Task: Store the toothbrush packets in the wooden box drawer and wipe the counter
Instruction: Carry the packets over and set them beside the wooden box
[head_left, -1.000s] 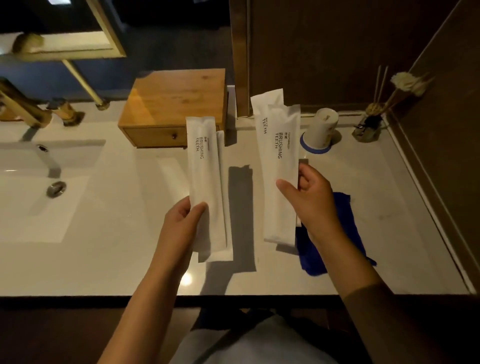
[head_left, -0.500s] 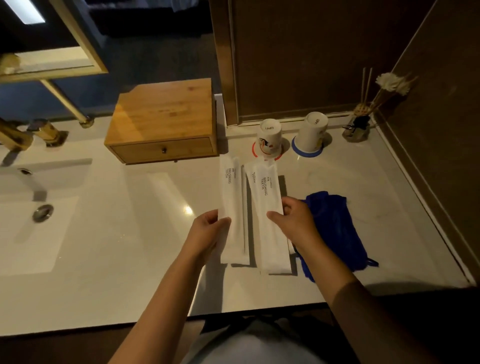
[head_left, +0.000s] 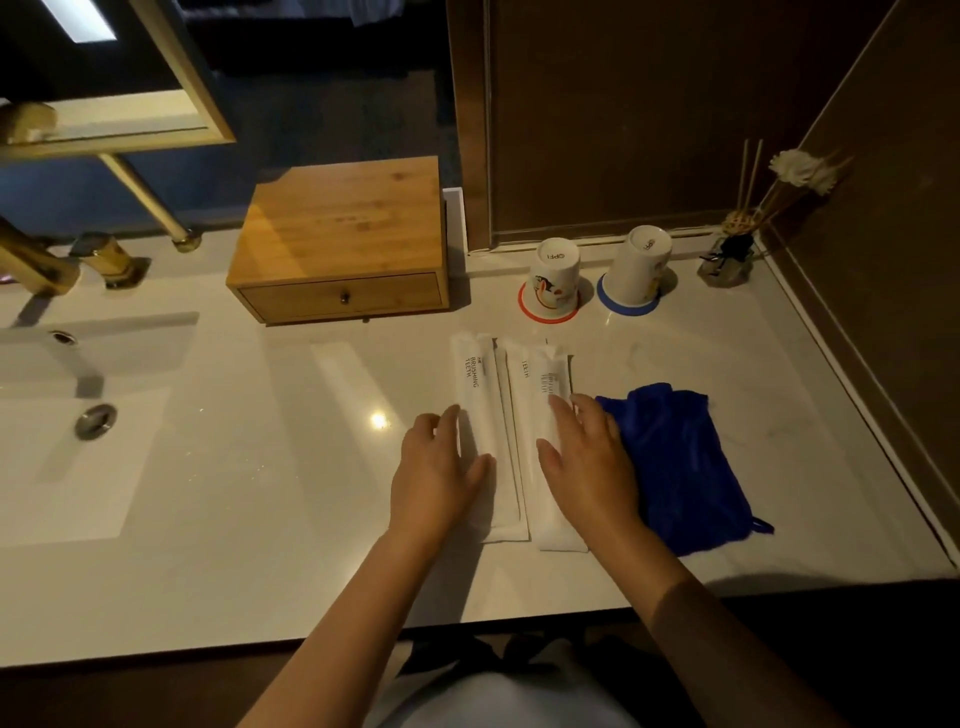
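Several white toothbrush packets lie flat side by side on the white counter (head_left: 260, 519), a left stack (head_left: 480, 395) and a right stack (head_left: 540, 384). My left hand (head_left: 436, 473) rests with spread fingers against the left stack's near end. My right hand (head_left: 587, 457) lies flat, fingers apart, over the right stack. Neither hand grips a packet. The wooden box (head_left: 340, 234) stands behind them at the back, its drawer (head_left: 343, 297) shut. A blue cloth (head_left: 680, 462) lies crumpled just right of my right hand.
Two upturned paper cups (head_left: 556, 278) (head_left: 636, 267) stand on red and blue coasters at the back right, beside a reed diffuser (head_left: 727, 260) in the corner. A sink (head_left: 78, 415) with a brass tap (head_left: 41, 265) fills the left side. Brown walls close in the right and back.
One second ago both hands held packets up in the air. They lowered them onto the counter and have let go, now lying open on the packets.
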